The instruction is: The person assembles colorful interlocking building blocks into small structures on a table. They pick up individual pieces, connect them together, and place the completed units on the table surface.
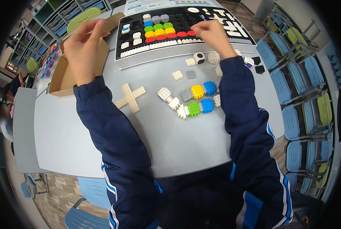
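My left hand [84,49] is raised over a brown cardboard box [65,82], its fingers curled in toward the thumb. Anything inside that grip is hidden. Over a black-lined kit tray [183,24] my right hand [212,34] has thumb and fingers pinched together, close to the row of red blocks [182,34]; what it pinches, if anything, I cannot make out. Green blocks [158,27] and yellow blocks [160,31] sit in rows beside the red ones. White connector pieces [155,46] line the tray's near edge.
A white cross-shaped plate [130,98] lies on the grey table [178,149]. Right of it are joined chains with a yellow block [197,91], a green block [193,109] and blue ones. A white wheel-like cube [199,58] rests before the tray. Stacked blue chairs [279,65] stand at right.
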The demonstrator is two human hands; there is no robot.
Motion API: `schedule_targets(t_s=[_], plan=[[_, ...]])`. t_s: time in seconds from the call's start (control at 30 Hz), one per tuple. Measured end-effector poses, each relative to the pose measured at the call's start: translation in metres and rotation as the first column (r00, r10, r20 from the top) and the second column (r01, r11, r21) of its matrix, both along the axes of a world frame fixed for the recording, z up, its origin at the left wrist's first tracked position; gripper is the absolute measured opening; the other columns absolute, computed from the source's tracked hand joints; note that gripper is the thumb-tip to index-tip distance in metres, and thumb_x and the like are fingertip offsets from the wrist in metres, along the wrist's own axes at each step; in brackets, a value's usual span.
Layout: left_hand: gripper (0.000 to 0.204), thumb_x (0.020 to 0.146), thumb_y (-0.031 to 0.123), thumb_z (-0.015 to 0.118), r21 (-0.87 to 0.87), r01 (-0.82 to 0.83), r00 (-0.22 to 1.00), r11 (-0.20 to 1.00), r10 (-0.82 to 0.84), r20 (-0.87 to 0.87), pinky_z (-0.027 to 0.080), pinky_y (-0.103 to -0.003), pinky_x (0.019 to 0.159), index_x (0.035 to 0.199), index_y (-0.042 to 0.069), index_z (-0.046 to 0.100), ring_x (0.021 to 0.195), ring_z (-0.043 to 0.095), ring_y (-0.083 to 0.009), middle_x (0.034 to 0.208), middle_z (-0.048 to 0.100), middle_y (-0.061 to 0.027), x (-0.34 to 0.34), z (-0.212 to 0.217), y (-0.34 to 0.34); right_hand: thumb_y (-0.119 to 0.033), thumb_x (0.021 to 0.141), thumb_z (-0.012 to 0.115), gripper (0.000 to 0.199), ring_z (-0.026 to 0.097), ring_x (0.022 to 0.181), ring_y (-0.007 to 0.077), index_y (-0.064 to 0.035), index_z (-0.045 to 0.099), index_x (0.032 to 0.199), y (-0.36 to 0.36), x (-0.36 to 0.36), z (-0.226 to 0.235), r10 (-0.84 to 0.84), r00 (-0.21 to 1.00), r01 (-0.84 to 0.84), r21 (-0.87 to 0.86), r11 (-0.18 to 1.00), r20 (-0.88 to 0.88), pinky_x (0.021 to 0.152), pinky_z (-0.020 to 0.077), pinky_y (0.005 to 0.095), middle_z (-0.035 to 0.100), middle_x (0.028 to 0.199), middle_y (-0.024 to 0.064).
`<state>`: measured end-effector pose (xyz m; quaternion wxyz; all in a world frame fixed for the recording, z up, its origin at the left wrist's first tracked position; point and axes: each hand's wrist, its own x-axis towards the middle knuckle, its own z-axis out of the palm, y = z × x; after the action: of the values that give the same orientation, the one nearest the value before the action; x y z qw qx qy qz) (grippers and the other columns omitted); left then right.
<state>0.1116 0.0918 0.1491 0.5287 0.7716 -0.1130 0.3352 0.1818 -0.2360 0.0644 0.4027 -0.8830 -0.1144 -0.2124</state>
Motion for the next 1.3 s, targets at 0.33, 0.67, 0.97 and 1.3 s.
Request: schedule_targets(t_s=[0.33, 0.67, 0.97, 1.3], plan=[[0.024, 0.09, 0.017, 0.07, 0.152, 0.096, 0.994, 0.984, -0.086, -0.074, 0.05, -0.023, 0.067, 0.098, -0.006, 0.071, 0.073, 0.07, -0.0129, 0.083, 0.074, -0.0094, 0.002, -0.008, -0.017, -0.017, 0.08, 0.076, 0.023, 0.066, 0.075, 0.0183, -0.0005, 0.074, 0.097, -0.006, -0.048, 0.02, 0.258, 0.889, -0.382, -0.303, 0.873, -0.377, 0.068, 0.0513, 0.0325, 0.069, 0.079, 0.0101], [0.023, 0.088, 0.018, 0.069, 0.308, 0.2, 0.967, 0.93, -0.136, -0.216, 0.052, -0.029, 0.066, 0.098, -0.003, 0.071, 0.073, 0.071, -0.0173, 0.081, 0.073, -0.0124, 0.003, -0.016, -0.03, -0.006, 0.07, 0.079, 0.04, 0.068, 0.095, 0.0335, -0.0031, 0.072, 0.109, 0.029, -0.039, -0.022, 0.175, 0.965, -0.251, -0.488, 0.836, -0.198, 0.088, 0.053, 0.0375, 0.071, 0.095, 0.0177], [0.046, 0.083, 0.005, 0.065, 0.748, 0.114, 0.983, 0.654, -0.182, 0.01, 0.048, -0.044, 0.095, 0.127, 0.017, 0.064, 0.114, 0.058, -0.0349, 0.125, 0.06, -0.0176, 0.036, -0.092, -0.084, -0.008, 0.066, 0.082, 0.032, 0.066, 0.101, 0.0344, 0.0, 0.073, 0.096, 0.029, -0.045, -0.017, 0.2, 0.945, -0.312, -0.529, 0.789, -0.258, 0.089, 0.0526, 0.0393, 0.071, 0.094, 0.0185], [0.073, 0.076, -0.005, 0.058, 0.859, 0.096, 0.995, 0.502, -0.043, -0.086, 0.028, -0.051, 0.112, 0.14, 0.03, 0.053, 0.136, 0.039, -0.037, 0.146, 0.045, -0.0173, 0.044, -0.13, -0.099, -0.023, 0.072, 0.084, 0.038, 0.065, 0.075, 0.0235, 0.0014, 0.074, 0.099, -0.003, -0.034, 0.014, 0.181, 0.98, -0.195, -0.218, 0.956, -0.084, 0.072, 0.053, 0.0336, 0.07, 0.083, 0.0143]])
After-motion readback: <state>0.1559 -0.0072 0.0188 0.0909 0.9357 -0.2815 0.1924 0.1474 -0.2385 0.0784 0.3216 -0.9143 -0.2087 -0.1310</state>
